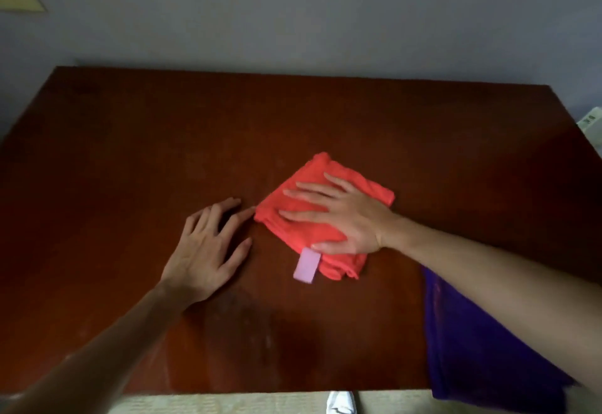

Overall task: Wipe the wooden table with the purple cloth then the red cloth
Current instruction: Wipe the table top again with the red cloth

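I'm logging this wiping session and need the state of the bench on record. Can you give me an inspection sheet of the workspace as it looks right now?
Surface: wooden table, dark reddish brown, with faint pale streaks near the front edge.
Job's things: red cloth, folded, flat near the table's middle, a pale tag at its near edge; purple cloth lying at the front right, reaching the table edge.
Clutter: nothing seen.
Grippers: right hand pressed flat on the red cloth, fingers straight; left hand resting on the bare table just left of the cloth.
Cables: nothing seen.
Surroundings: grey wall behind; pale floor below the front edge; a white object at the far right, too cropped to identify.
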`<state>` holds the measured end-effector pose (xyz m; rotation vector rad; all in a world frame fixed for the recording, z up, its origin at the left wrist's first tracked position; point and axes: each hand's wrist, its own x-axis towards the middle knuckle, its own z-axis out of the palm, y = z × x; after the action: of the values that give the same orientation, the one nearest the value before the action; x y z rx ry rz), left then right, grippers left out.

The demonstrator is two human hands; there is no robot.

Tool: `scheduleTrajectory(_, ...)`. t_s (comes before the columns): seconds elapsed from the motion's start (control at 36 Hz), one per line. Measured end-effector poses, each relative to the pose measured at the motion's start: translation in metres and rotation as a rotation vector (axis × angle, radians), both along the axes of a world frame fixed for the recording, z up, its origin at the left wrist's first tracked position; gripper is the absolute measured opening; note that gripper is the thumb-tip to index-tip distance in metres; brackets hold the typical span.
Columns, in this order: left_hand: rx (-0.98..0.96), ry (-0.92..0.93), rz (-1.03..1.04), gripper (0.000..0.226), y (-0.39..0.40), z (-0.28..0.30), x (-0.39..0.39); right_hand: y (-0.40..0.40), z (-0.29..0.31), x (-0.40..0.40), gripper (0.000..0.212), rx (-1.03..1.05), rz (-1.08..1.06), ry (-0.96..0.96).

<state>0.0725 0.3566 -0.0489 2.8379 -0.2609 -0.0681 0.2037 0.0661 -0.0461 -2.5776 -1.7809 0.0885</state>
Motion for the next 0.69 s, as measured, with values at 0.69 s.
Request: scheduleTrajectory(0.69,-0.040,-0.028,0.005,0.053,-0.004,0.001,0.003,0.057,-0.001,0.163,0.084,0.103,-0.619,-0.003)
